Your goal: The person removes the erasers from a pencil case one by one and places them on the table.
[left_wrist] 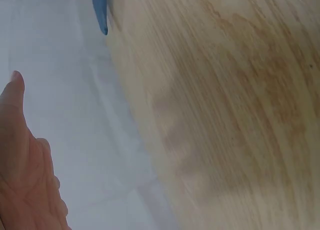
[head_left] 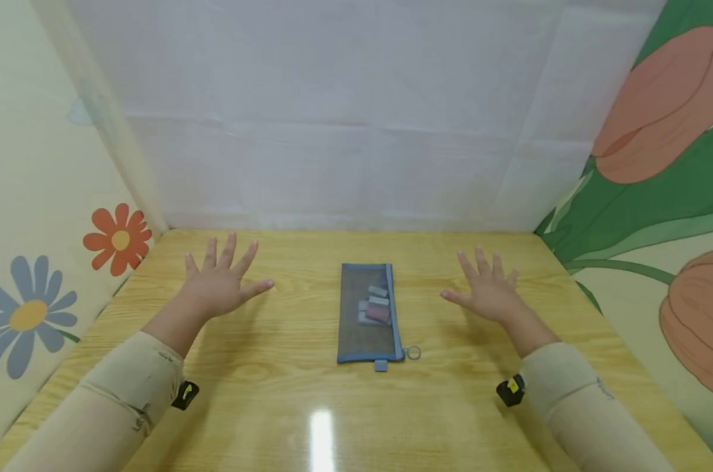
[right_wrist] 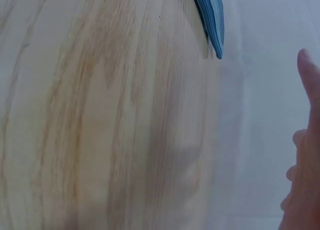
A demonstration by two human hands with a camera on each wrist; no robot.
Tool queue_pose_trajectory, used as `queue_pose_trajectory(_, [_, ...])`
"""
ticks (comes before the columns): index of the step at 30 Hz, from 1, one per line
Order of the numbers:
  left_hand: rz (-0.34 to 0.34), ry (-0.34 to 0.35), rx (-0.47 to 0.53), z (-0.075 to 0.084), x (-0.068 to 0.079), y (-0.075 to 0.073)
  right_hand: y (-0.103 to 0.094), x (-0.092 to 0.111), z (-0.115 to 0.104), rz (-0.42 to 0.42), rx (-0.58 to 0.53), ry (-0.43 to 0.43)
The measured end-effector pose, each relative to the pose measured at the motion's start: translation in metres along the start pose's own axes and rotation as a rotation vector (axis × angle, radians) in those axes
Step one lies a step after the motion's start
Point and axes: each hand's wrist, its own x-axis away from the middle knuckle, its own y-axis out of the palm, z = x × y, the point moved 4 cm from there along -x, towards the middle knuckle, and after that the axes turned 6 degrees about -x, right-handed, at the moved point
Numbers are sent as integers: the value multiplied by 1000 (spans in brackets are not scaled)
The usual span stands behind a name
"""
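on tabletop [head_left: 439,413], pouch [head_left: 351,321] seemingly lengthwise forward

- The mesh pouch [head_left: 359,341] is veiling the small pieces [head_left: 377,313] inside, which are overlapping and looking too dim to identify.
- In both wrist views, the top edge is cropping the pouch.
- Side and bottom edges there are cutting off the left hand [left_wrist: 27,177] and right hand [right_wrist: 307,165].
- Lettering [head_left: 141,419] on the left sleeve [head_left: 90,419] is appearing too small to read.
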Motion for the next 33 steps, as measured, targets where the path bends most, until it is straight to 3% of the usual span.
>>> queue_pose_trajectory(12, [11, -11, 24, 1, 2, 0, 0, -2, -2, -1, -3, -12])
queue_pose_trajectory(33, [19, -8, 4, 6, -8, 3, 0, -1, -6, 5, -10, -30])
